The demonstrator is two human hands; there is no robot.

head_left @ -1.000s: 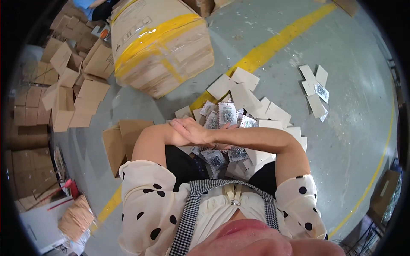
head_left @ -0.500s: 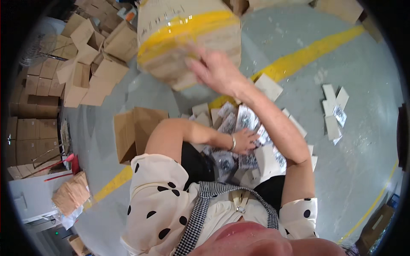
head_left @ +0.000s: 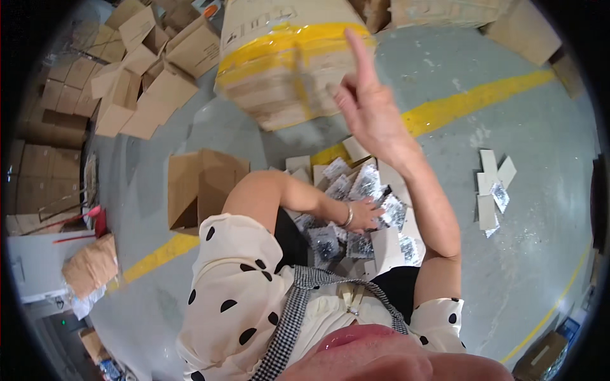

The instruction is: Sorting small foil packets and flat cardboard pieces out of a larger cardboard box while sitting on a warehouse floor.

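My left hand [head_left: 364, 214] rests with its fingers spread on a heap of clear plastic packets [head_left: 325, 242] that show dark and silvery contents. Small white boxes [head_left: 387, 249] lie among the packets. Raised above the far side of the heap, my right hand [head_left: 372, 108] holds nothing. Its index finger points away from me, the thumb stands apart, and the other fingers are curled. Beyond it stands a large carton [head_left: 279, 95] closed with yellow tape. The fingertip overlaps the taped band in the picture; whether it touches, I cannot tell.
An open brown carton [head_left: 202, 184] stands left of the heap. Several white boxes and packets [head_left: 488, 200] lie on the grey floor at the right. Open cartons [head_left: 143, 82] are piled at the far left. Yellow lines [head_left: 483, 98] cross the floor.
My right hand has moved to the right from in front of the large carton, and its index finger now points out. My left hand stays on the packets.
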